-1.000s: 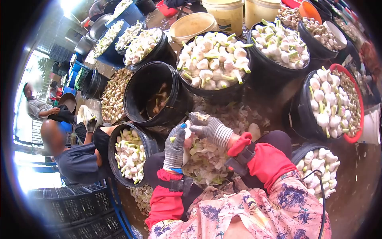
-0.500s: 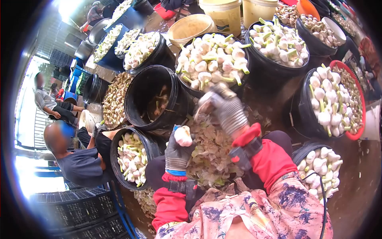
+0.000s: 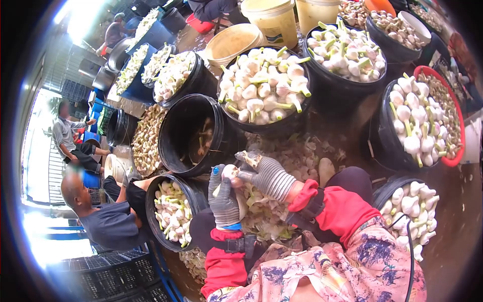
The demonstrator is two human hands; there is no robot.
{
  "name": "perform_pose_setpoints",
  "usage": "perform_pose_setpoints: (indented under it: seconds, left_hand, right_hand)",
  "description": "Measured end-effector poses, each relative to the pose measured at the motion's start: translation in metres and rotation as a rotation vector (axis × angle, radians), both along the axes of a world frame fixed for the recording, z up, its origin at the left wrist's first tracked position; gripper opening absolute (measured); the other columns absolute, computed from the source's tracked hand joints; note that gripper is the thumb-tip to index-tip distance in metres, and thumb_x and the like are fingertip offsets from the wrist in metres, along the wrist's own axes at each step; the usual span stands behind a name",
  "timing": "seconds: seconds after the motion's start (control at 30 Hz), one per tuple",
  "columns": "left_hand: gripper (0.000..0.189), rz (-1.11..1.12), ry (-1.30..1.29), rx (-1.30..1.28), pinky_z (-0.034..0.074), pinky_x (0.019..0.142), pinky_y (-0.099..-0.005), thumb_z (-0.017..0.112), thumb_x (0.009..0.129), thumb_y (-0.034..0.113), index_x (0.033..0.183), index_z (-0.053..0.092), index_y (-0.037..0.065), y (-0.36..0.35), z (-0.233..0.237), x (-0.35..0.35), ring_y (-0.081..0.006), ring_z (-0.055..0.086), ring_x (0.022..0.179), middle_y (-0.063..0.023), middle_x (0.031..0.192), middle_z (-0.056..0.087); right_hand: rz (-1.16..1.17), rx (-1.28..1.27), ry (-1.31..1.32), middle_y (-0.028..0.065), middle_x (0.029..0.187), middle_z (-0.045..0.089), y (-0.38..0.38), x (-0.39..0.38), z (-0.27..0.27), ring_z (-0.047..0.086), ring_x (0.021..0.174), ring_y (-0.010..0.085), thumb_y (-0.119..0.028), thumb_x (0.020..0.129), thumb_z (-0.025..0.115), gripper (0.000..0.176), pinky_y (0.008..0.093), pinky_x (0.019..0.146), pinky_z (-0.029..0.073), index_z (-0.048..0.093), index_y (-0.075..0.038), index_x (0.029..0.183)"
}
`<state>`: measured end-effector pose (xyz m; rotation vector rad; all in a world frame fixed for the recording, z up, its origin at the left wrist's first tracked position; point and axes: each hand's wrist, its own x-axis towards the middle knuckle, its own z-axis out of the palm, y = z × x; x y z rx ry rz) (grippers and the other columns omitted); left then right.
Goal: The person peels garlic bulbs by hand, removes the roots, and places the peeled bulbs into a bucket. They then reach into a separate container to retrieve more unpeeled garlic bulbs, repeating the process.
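Observation:
My left hand [image 3: 225, 200], in a grey striped glove, is closed around a garlic bulb [image 3: 231, 173], its fingers pointing up and away from me. From the right, my right hand [image 3: 270, 177] meets the same bulb, thumb and dirt-stained fingertips pressed at its side. Below both hands a heap of papery garlic peelings [image 3: 269, 214] spreads between my knees. Close to my left hand stands a black bucket of trimmed garlic with green stems [image 3: 172, 214].
Ahead is a black bucket [image 3: 173, 128] with a little garlic inside. Beyond it, a heaped garlic bucket [image 3: 261, 88] stands beside another [image 3: 347, 55]. More garlic buckets [image 3: 410, 214] are on my right. A seated person [image 3: 108, 219] works at left, near black crates [image 3: 100, 272].
My right hand has come down and back from near the heaped bucket to the garlic bulb in my left hand. The view has shifted slightly.

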<state>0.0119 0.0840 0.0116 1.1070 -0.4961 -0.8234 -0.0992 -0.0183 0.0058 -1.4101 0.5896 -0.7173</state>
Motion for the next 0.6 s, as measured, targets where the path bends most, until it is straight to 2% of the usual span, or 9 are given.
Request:
perform_pose_setpoints:
  seconds: [0.1,0.13,0.2,0.27,0.33,0.4,0.47,0.53,0.6]
  left_hand:
    - [0.037,0.118,-0.206,0.16,0.043,0.093,-0.0306,0.051,0.09,0.001,0.126,0.046,-0.004,-0.007,0.006,-0.019,-0.0212,0.055,0.107,-0.014,0.121,0.055]
    - [0.037,0.112,-0.204,0.159,0.043,0.093,-0.0306,0.051,0.09,0.001,0.126,0.046,-0.004,-0.008,0.0,-0.021,-0.0212,0.055,0.107,-0.014,0.121,0.055]
    - [0.038,0.185,-0.65,0.203,0.041,0.095,-0.0285,0.049,0.089,-0.001,0.127,0.046,-0.004,-0.008,-0.021,-0.022,-0.0182,0.051,0.111,-0.0132,0.124,0.052]
    - [0.035,0.209,-0.57,0.181,0.04,0.096,-0.0287,0.049,0.089,-0.002,0.125,0.048,-0.004,-0.009,-0.029,-0.024,-0.0182,0.051,0.112,-0.014,0.124,0.052]
    - [0.034,0.16,-0.694,0.188,0.04,0.097,-0.0291,0.049,0.09,-0.002,0.123,0.049,-0.005,-0.007,-0.028,-0.025,-0.0188,0.051,0.112,-0.0145,0.125,0.052]
    - [0.033,0.133,-0.81,0.187,0.039,0.097,-0.0297,0.049,0.09,-0.001,0.122,0.05,-0.006,-0.003,-0.024,-0.022,-0.0194,0.053,0.11,-0.0152,0.126,0.052]
    - [0.033,0.198,-0.587,0.187,0.04,0.097,-0.0298,0.049,0.09,-0.001,0.122,0.049,-0.007,-0.002,-0.013,-0.022,-0.0207,0.054,0.108,-0.0163,0.125,0.052]
    - [0.036,0.229,-0.566,0.186,0.039,0.097,-0.0334,0.054,0.086,-0.002,0.123,0.052,-0.004,-0.001,-0.019,-0.016,-0.0241,0.053,0.11,-0.015,0.123,0.054]
    - [0.033,0.277,-0.863,0.222,0.04,0.097,-0.0345,0.055,0.086,-0.001,0.119,0.055,-0.003,-0.002,-0.023,-0.016,-0.0258,0.053,0.111,-0.0154,0.122,0.055]
  right_hand:
    - [-0.142,-0.446,0.225,0.0197,0.108,0.059,0.005,0.005,-0.007,0.061,0.094,0.0339,-0.015,0.087,0.054,0.039,0.0365,0.08,0.049,0.048,-0.004,0.124]
    - [-0.147,-0.446,0.228,0.0197,0.108,0.059,0.006,0.005,-0.01,0.061,0.094,0.0339,-0.015,0.087,0.054,0.039,0.0365,0.08,0.049,0.048,-0.004,0.124]
    - [-0.075,-0.499,0.434,0.0228,0.101,0.057,0.007,0.003,-0.002,0.059,0.089,0.0395,-0.018,0.087,0.053,0.044,0.0415,0.077,0.049,0.043,-0.005,0.128]
    - [-0.086,-0.553,0.472,0.0228,0.096,0.055,0.007,0.006,-0.004,0.059,0.086,0.0405,-0.017,0.087,0.051,0.047,0.0439,0.074,0.049,0.039,-0.006,0.131]
    - [-0.017,-0.452,0.588,0.0235,0.099,0.056,-0.003,0.007,-0.002,0.059,0.088,0.0399,-0.016,0.086,0.052,0.047,0.0438,0.075,0.049,0.039,-0.006,0.13]
    - [-0.03,-0.42,0.543,0.0203,0.098,0.057,-0.012,0.011,-0.008,0.06,0.085,0.0337,-0.014,0.087,0.051,0.041,0.0406,0.074,0.049,0.043,-0.007,0.127]
    - [-0.078,0.054,0.161,0.0158,0.095,0.058,-0.014,0.014,-0.013,0.058,0.079,0.0261,-0.012,0.089,0.05,0.035,0.037,0.073,0.049,0.047,-0.006,0.123]
    - [-0.03,0.016,0.231,0.0121,0.091,0.057,-0.01,0.015,-0.018,0.054,0.073,0.0207,-0.009,0.091,0.048,0.031,0.0348,0.072,0.048,0.049,-0.005,0.122]
    - [-0.098,-0.322,0.236,0.0174,0.095,0.057,0.002,0.021,-0.025,0.057,0.077,0.0298,-0.01,0.09,0.048,0.029,0.039,0.072,0.048,0.049,-0.005,0.118]
